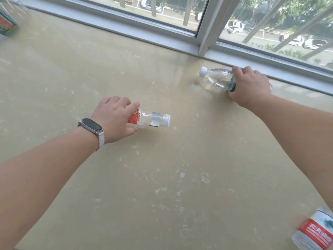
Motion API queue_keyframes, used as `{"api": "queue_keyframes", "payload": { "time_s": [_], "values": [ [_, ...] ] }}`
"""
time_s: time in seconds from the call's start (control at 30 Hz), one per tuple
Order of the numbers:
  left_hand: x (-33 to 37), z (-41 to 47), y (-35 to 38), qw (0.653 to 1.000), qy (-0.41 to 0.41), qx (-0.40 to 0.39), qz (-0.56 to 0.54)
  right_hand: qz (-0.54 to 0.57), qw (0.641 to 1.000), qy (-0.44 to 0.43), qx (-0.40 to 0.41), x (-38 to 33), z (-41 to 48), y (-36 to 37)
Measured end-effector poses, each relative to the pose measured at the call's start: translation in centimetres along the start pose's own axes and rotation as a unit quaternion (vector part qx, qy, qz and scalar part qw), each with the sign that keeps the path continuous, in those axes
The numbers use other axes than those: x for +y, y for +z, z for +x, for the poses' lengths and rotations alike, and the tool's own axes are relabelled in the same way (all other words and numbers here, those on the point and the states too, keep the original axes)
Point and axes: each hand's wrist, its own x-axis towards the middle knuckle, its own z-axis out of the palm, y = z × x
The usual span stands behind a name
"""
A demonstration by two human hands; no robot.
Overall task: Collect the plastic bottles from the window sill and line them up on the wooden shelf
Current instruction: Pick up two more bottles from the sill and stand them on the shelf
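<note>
On the wide beige window sill (pixel 126 177) my left hand (pixel 113 118) is closed around a small clear bottle with a red label (pixel 149 120); it lies on its side, white cap pointing right. Near the window frame my right hand (pixel 250 85) grips a clear bottle with a green label (pixel 216 80), also on its side, white cap pointing left. A third clear bottle with a red label (pixel 313 231) lies at the bottom right corner, blurred. A fourth bottle (pixel 8 22) shows partly at the top left edge. The wooden shelf is out of sight.
The grey window frame (pixel 203 37) runs along the far edge of the sill, with a vertical post between the panes. Parked cars and trees show through the glass. A watch sits on my left wrist (pixel 91 128).
</note>
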Motion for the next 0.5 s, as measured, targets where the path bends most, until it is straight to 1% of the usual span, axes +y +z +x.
{"api": "queue_keyframes", "payload": {
  "time_s": [0.13,0.23,0.4,0.5],
  "values": [
    [1.7,-0.1,-1.1,0.998,-0.032,0.005,-0.059,0.038,0.998,0.013,-0.037,-0.5,-1.8,-0.6],
    [2.8,-0.2,-2.1,0.99,-0.07,0.007,-0.119,0.098,0.993,0.038,-0.049,-1.3,-3.5,-1.3],
    [4.7,-1.1,-4.2,0.964,-0.152,-0.015,-0.216,0.209,0.974,0.077,-0.049,-3.0,-7.3,-2.9],
    [6.0,-1.9,-5.5,0.945,-0.164,-0.024,-0.282,0.263,0.959,0.094,-0.048,-3.2,-9.9,-4.2]
  ]
}}
